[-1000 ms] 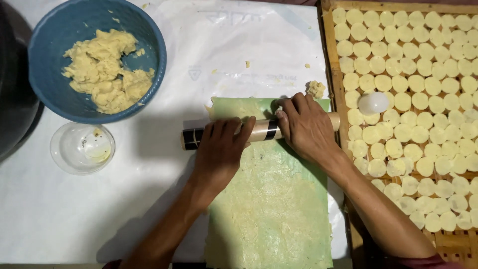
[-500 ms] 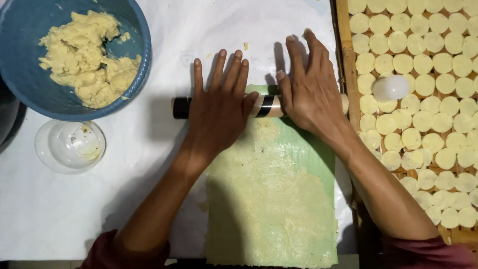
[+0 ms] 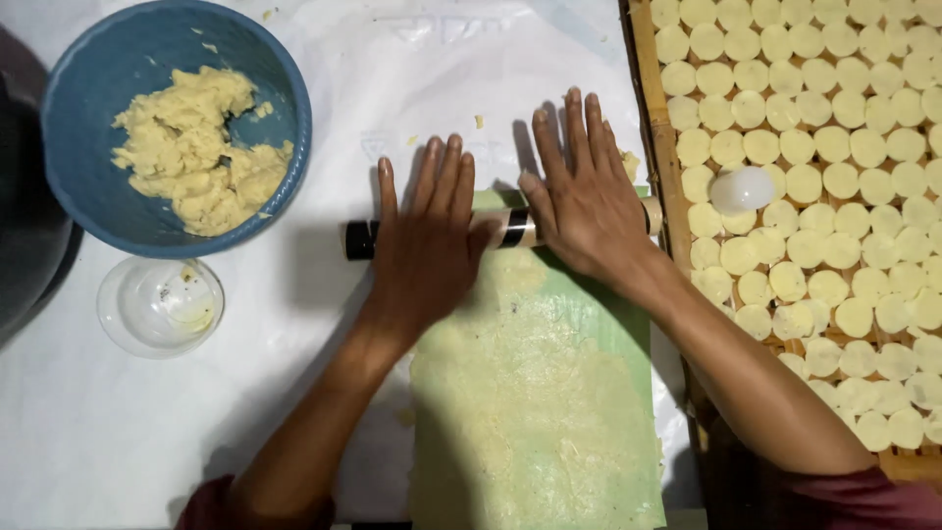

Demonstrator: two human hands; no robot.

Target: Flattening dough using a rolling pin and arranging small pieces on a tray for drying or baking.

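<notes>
Two flat hands press on the rolling pin (image 3: 505, 229), your left hand (image 3: 424, 245) over its dark end and your right hand (image 3: 587, 201) over the pale end; the fingers (image 3: 446, 177) of both lie spread and straight on top, not curled around it. The pin lies crosswise at the far edge of the green sheet (image 3: 535, 393), and the thin layer of dough (image 3: 520, 378) runs from under your palms back toward you.

Beyond the fingertips there is almost no sheet left, so a push further out could carry the pin off the green sheet onto the white paper (image 3: 324, 128) covering the bench and drag dough with it. With open palms you have no grip, so uneven pressure could skew the pin and leave the dough thicker on one side or tear it.

Just right of your right hand sits the tray (image 3: 655, 118) of cut rounds (image 3: 834, 147); the pin's pale end nearly touches its rim, and a sideways slip could knock it. Left of your left fingers, the blue bowl (image 3: 285, 118) and glass dish (image 3: 160, 306) stand well apart.
</notes>
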